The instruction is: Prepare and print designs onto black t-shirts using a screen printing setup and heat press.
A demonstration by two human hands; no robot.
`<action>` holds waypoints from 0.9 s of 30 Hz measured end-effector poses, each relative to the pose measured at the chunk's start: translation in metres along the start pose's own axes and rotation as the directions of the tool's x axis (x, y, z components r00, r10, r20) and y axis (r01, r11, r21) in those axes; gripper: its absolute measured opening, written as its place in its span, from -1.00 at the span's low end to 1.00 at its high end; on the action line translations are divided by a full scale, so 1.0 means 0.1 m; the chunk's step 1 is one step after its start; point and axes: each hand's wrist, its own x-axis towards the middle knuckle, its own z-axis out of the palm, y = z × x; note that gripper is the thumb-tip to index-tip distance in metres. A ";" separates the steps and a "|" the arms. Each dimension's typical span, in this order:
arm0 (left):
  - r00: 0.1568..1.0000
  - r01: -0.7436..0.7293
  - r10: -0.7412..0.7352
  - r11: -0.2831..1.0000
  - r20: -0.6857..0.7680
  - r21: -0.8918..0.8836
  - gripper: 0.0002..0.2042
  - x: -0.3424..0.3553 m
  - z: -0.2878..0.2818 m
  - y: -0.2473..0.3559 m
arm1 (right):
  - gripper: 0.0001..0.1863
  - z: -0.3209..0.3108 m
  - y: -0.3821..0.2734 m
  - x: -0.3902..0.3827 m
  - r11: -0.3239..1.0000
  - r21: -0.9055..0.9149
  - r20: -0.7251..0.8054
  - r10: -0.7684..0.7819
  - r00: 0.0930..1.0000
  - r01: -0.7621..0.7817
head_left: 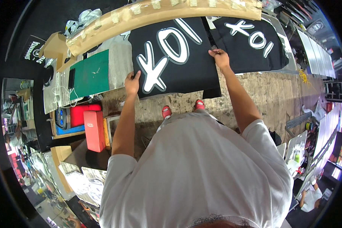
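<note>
Currently left hand (132, 83) pinches one black printed cloth (176, 64) at 8 o'clock, right hand (219, 59) at 3; second cloth (250, 51) beyond, 3 o'clock.

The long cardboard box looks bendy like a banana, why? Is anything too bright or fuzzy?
Head view: fisheye lens bows the cardboard box; head view: the lower-left white heap looks washed out; head view: left-edge clutter looks fuzzy, while the left hand, right hand and held black cloth look clearer.

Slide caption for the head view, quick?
Left hand and right hand hold a white-printed black fabric panel by its sides, green mat to the left.
</note>
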 end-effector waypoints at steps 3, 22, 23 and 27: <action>0.999 0.044 -0.040 0.990 0.026 -0.134 -0.60 -0.04 -0.09 -0.16 | -0.55 0.05 -0.08 0.29 0.992 0.009 0.011 0.127 0.992 -0.127; 0.997 0.065 -0.076 0.911 -0.011 -0.407 -0.69 -0.29 -0.19 -0.22 | -0.52 0.07 -0.08 0.65 0.936 -0.344 0.146 0.129 0.981 -0.072; 0.997 0.077 -0.082 0.900 0.008 -0.428 -0.68 -0.30 -0.20 -0.24 | -0.51 0.06 -0.07 0.65 0.942 -0.323 0.142 0.140 0.980 -0.088; 0.998 0.066 -0.063 0.912 0.021 -0.405 -0.67 -0.31 -0.21 -0.24 | -0.55 0.02 -0.08 0.56 0.951 -0.300 0.114 0.116 0.987 -0.077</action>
